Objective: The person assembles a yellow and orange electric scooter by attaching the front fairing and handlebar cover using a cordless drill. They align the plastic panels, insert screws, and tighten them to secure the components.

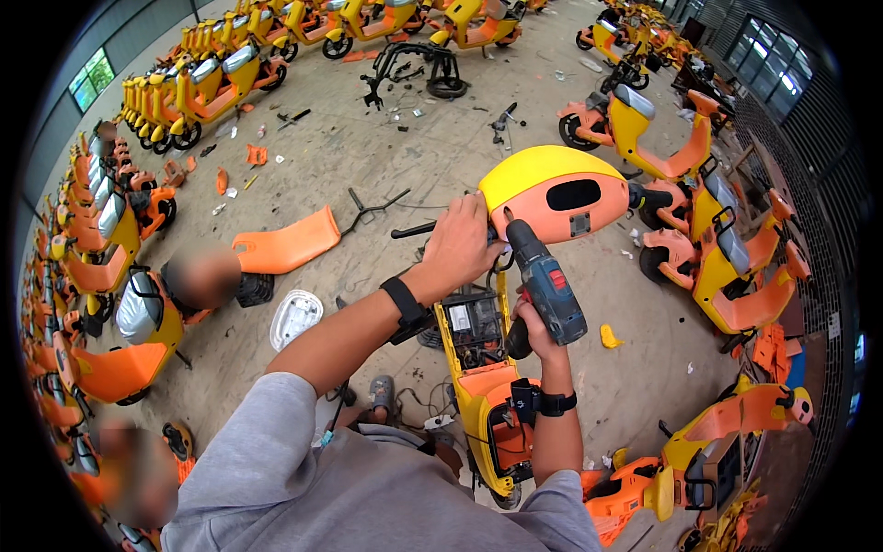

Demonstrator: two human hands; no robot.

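A scooter's handlebar cover (553, 195), yellow on top and orange below with a dark oval panel, stands in front of me. My left hand (457, 241) grips its left end, fingers bent around the edge close to the drill's tip. In my right hand (541, 329) is a blue-grey cordless drill (549, 287) with a red patch, its tip against the cover's lower left part. Whether a screw sits at the tip is hidden. Below, the scooter's yellow body (466, 368) has an open compartment showing dark parts and wiring.
Rows of yellow and orange scooters (216, 87) line the left and back; more scooters (662, 138) stand at right. On the concrete floor lie an orange panel (292, 244), a white plastic part (296, 317), a yellow piece (610, 337) and a black frame (414, 74).
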